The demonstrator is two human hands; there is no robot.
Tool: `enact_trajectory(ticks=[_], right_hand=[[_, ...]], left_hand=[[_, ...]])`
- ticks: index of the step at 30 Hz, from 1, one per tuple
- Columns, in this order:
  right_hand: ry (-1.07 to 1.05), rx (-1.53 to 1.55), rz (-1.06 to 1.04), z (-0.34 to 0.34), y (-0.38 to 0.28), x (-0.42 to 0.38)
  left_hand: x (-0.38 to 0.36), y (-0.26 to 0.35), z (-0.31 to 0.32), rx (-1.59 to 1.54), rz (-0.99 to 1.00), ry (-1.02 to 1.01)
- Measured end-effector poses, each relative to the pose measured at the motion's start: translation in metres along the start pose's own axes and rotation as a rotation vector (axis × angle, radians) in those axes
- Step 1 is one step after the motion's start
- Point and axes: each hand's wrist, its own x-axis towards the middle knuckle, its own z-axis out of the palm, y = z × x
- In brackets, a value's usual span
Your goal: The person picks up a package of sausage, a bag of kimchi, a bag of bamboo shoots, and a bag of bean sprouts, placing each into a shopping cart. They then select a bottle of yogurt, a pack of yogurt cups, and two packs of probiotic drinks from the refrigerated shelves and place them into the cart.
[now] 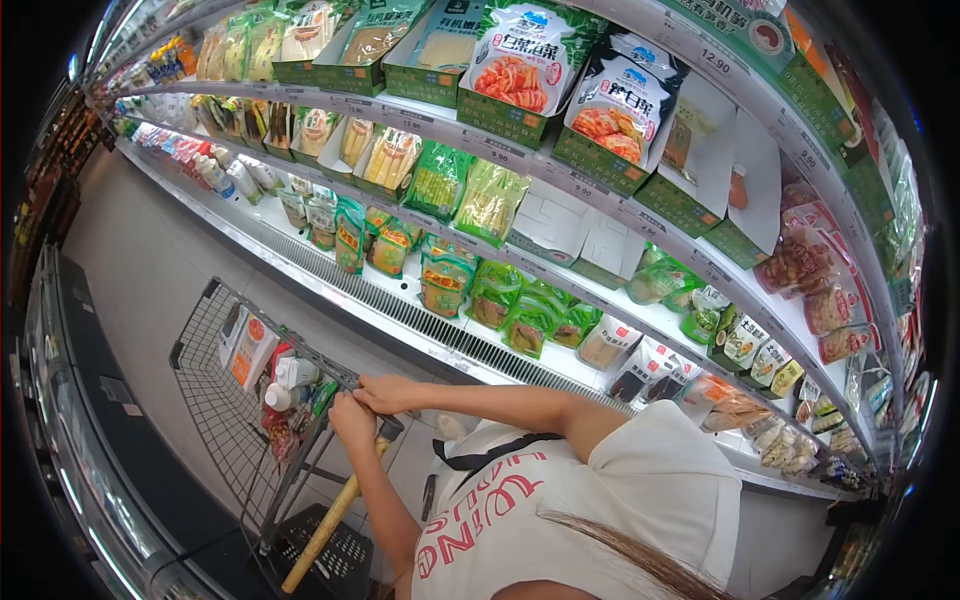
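My left hand [352,418] and my right hand [392,394] meet at the near corner of the shopping cart [205,375]. The fingers of both are curled and close together. Whatever may be between them is too small or hidden to make out. My left forearm passes over the cart's yellow push bar [335,520], near its grey end cap [390,429]. Inside the wire basket lie a white and orange box [254,352], a white-capped bottle [278,397] and a red-toned package [277,433].
A refrigerated shelf [420,215] runs along the far side, with kimchi bags [520,60], green vegetable packs [440,180] and bagged goods [445,275]. A black vent grille [400,312] lines its base. A dark case [90,400] stands at the left. A perforated black tray [320,550] sits beneath the push bar.
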Motion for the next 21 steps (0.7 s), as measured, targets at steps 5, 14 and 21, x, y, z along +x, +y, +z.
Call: enact_trajectory(ticks=[5, 14, 21], right_hand=[[0.213, -0.051, -0.107, -0.075, -0.021, -0.064], [1.087, -0.029, -0.146, -0.253, -0.04, -0.253], [1.674, -0.419, -0.093, -0.393, -0.008, -0.284]], left_hand=[[-0.022, -0.004, 0.017, 0.061, -0.047, 0.046], [-0.003, 0.107, -0.055, 0.027, 0.032, 0.113], [0.087, 0.35, -0.098, -0.903, 0.804, 0.155]])
